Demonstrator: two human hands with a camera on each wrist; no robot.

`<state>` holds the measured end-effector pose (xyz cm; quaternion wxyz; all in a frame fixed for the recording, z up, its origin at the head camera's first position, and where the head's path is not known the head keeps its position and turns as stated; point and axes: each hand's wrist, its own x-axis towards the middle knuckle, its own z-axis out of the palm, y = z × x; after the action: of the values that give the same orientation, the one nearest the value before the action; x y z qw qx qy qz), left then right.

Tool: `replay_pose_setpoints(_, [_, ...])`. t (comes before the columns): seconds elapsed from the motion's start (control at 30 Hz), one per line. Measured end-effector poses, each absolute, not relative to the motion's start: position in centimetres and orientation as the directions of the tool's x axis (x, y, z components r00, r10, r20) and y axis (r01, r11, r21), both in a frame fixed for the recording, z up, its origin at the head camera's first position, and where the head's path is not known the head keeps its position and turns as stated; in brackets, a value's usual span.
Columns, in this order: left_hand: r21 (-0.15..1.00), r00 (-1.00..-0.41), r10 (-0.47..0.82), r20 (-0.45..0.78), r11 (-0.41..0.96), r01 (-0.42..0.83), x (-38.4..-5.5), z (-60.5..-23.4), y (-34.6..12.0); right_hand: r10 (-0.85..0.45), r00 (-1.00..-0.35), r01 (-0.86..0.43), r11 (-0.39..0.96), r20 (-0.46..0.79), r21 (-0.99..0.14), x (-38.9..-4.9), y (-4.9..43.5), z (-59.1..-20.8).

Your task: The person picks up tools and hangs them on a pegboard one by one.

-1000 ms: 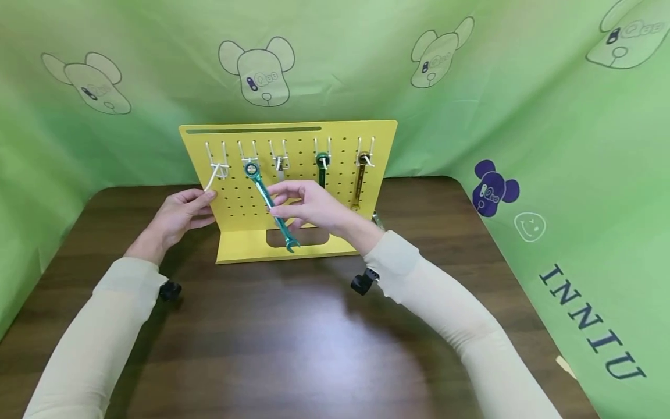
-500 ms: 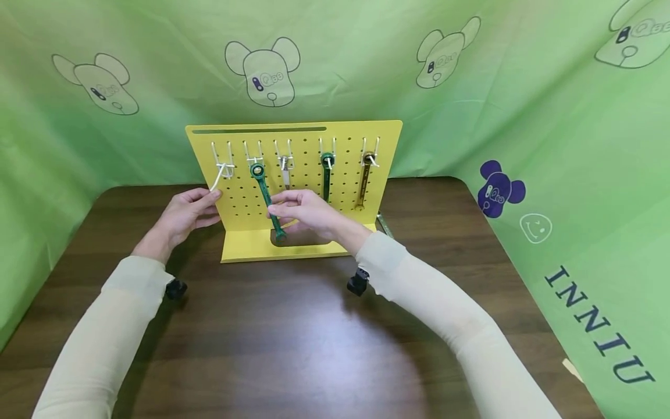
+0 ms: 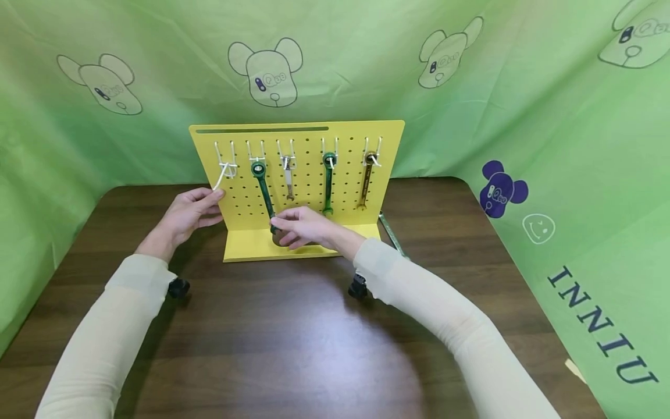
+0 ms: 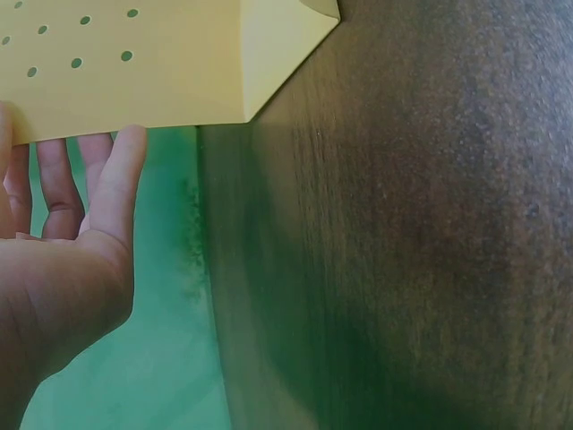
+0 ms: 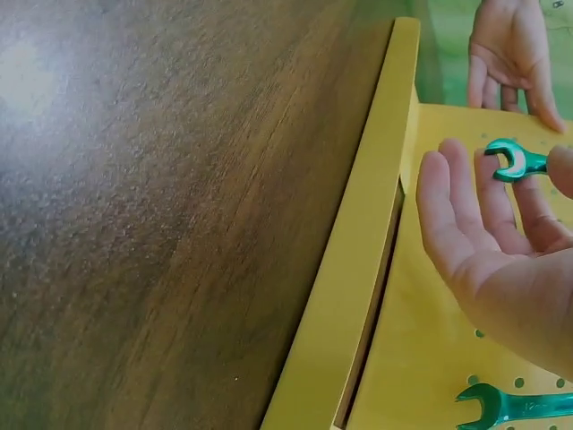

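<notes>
A yellow pegboard (image 3: 246,206) stands upright on its base. My left hand (image 3: 191,215) holds its left edge, thumb in front and fingers behind, as the left wrist view shows. My right hand (image 3: 309,227) pinches the lower part of a green ratcheting combination wrench (image 3: 265,192), its ring end up at the second hook from the left. In the right wrist view the wrench's open end (image 5: 512,161) shows between thumb and fingers. Farther right hang a silver wrench (image 3: 288,177), another green wrench (image 3: 328,183) and a bronze wrench (image 3: 367,183). The leftmost hook (image 3: 225,170) bears no wrench.
Another wrench (image 3: 392,233) lies on the brown wood-grain table (image 3: 293,326), right of the board and partly behind the right sleeve. Green printed cloth (image 3: 356,64) surrounds the table at the back and sides.
My right hand has moved lower along the green wrench. The wrench's lower end has swung back toward the board, and it hangs more upright. My left hand stays on the board's edge.
</notes>
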<state>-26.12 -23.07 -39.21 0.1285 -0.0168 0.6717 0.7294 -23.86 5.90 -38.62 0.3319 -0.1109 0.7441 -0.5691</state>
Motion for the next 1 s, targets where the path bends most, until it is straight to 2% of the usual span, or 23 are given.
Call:
replay_pose_setpoints(0.17, [0.975,-0.967,0.16,-0.2,-0.071,-0.213,-26.1,-39.2,-23.2,-0.516,-0.731,0.265,0.388,-0.446,-0.883,-24.1,5.7,-39.0])
replay_pose_setpoints(0.3, [0.972,-0.964,0.165,-0.208,-0.072,-0.222,-26.2,-39.3,-23.1,-0.503,-0.71,0.326,0.385,-0.492,-0.864,-24.3,5.8,-39.5])
replay_pose_setpoints(1.0, [0.976,-0.967,0.158,-0.198,-0.063,-0.21,-26.1,-39.2,-22.9,-0.529,-0.707,0.347,0.319,-0.47,-0.882,-24.8,7.6,-39.7])
